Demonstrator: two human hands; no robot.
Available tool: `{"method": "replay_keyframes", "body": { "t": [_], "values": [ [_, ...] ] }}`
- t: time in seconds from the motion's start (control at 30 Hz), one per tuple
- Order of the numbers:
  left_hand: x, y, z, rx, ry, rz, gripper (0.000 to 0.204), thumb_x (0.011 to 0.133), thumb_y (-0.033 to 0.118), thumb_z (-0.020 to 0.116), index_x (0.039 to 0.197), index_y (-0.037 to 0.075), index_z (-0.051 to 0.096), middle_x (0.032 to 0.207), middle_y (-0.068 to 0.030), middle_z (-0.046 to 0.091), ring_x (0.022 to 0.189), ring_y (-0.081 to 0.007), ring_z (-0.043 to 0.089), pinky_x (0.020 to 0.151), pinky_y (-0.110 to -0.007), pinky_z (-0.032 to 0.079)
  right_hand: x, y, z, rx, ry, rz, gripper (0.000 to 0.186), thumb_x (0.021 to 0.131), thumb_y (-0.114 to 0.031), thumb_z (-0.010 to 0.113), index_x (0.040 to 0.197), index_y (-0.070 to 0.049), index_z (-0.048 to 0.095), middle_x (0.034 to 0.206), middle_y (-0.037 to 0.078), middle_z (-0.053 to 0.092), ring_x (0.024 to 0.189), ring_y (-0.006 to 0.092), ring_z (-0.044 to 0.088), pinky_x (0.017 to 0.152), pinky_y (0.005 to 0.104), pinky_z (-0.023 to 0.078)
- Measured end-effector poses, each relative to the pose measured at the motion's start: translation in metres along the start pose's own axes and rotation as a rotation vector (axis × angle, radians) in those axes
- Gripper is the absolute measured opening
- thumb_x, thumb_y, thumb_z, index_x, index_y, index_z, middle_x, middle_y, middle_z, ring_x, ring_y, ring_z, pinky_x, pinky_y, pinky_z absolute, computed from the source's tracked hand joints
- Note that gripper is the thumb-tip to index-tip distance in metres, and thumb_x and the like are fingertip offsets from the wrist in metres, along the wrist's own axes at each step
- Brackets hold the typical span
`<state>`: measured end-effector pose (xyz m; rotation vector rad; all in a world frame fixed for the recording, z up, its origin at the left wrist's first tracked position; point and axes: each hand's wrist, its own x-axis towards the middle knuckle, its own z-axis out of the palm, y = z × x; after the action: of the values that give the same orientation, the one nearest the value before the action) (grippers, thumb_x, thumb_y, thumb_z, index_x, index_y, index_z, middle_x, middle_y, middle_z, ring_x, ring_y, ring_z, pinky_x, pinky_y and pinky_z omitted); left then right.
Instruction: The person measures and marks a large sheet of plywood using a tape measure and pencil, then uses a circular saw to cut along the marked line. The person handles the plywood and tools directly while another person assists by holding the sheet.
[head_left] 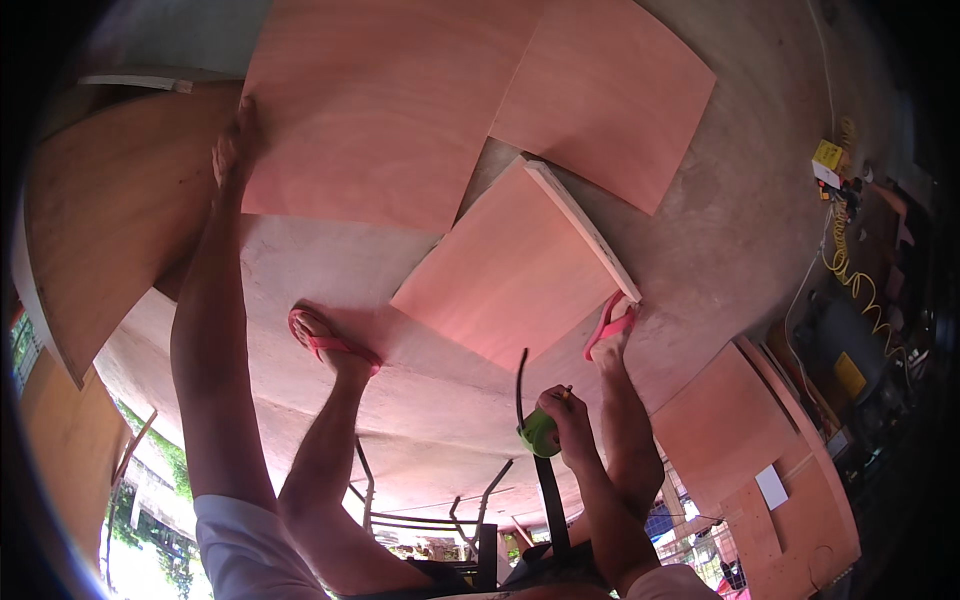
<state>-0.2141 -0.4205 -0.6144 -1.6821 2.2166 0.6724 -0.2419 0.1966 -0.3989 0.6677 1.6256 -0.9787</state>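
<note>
With my left arm stretched out, my left hand (234, 150) grips the left edge of a large pinkish plywood sheet (360, 110) on the concrete floor. My right hand (562, 420) is closed on a green rounded object (535, 432) low in the middle; a small slim stick pokes from the fist. A dark curved strip rises beside the green object. Ahead lie a second sheet (600, 110) and a smaller panel (500, 260) with a batten along its right edge. My sandalled feet (330, 340) stand either side of the smaller panel's lower part.
Curved-looking brown boards (130, 200) lie at the left. At the right are coiled yellow hose (840, 250), a white cord, a small yellow box (826, 158) and dark clutter. More plywood (720, 420) is at the lower right. A metal frame (420, 520) stands behind my legs.
</note>
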Motion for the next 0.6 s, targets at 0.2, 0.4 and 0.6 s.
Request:
{"method": "replay_keyframes", "body": {
  "t": [0.2,0.4,0.6],
  "values": [
    [0.014,-0.003,0.028,0.258,0.248,0.301,0.076,0.098,0.065,0.050,0.144,0.006,0.054,0.136,-0.0225,0.062,0.133,-0.0427,0.052,0.113,-0.051,0.040,0.006,0.007,-0.003,-0.076,-0.006,0.067,0.013,0.097,-0.022,0.068,0.094,-0.009,0.066,0.077,-0.004,0.056,0.068,0.0036,0.051,0.057,0.0222,0.040],
    [-0.149,-0.049,0.116,-0.391,0.188,0.367,0.059,0.094,0.042,0.073,0.138,0.006,0.057,0.130,-0.0217,0.061,0.119,-0.0358,0.060,0.100,-0.048,0.048,0.018,0.033,0.000,-0.175,-0.064,-0.008,0.020,0.096,-0.025,0.069,0.090,-0.007,0.064,0.076,-0.004,0.055,0.067,0.0037,0.051,0.058,0.0239,0.042],
    [-0.368,-0.119,0.207,-0.224,-0.305,-0.201,0.071,0.089,0.037,0.077,0.143,0.001,0.049,0.134,-0.0260,0.054,0.123,-0.0407,0.055,0.105,-0.051,0.045,0.089,0.068,-0.021,-0.170,0.007,0.165,0.018,0.093,-0.029,0.063,0.086,-0.013,0.063,0.069,-0.004,0.053,0.056,0.0060,0.050,0.049,0.0260,0.038]
  ]
}}
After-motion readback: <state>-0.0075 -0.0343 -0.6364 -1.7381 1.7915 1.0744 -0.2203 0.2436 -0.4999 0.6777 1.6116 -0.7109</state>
